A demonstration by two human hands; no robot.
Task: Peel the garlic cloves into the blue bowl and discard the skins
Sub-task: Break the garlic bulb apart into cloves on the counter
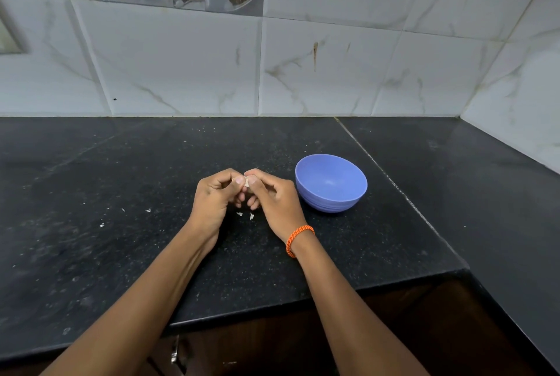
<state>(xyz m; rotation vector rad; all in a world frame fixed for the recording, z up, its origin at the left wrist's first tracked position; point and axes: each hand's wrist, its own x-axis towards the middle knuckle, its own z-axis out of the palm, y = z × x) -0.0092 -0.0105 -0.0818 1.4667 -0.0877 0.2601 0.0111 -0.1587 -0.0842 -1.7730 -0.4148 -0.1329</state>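
Note:
Both hands meet over the black counter, left of the blue bowl (331, 183). My left hand (213, 196) and my right hand (272, 196) pinch one small pale garlic clove (247, 184) between thumbs and fingertips; most of the clove is hidden by the fingers. The bowl stands upright just right of my right hand, and nothing shows inside it. Small white bits of garlic skin (251, 216) lie on the counter under the hands, with a few more scraps (148, 210) to the left.
The black stone counter (121, 254) runs back to a tiled wall (181, 66) and turns along the right wall. Its front edge cuts in near my forearms, with dark cabinet doors (272, 345) below. An orange cord bracelet (298, 239) is on my right wrist.

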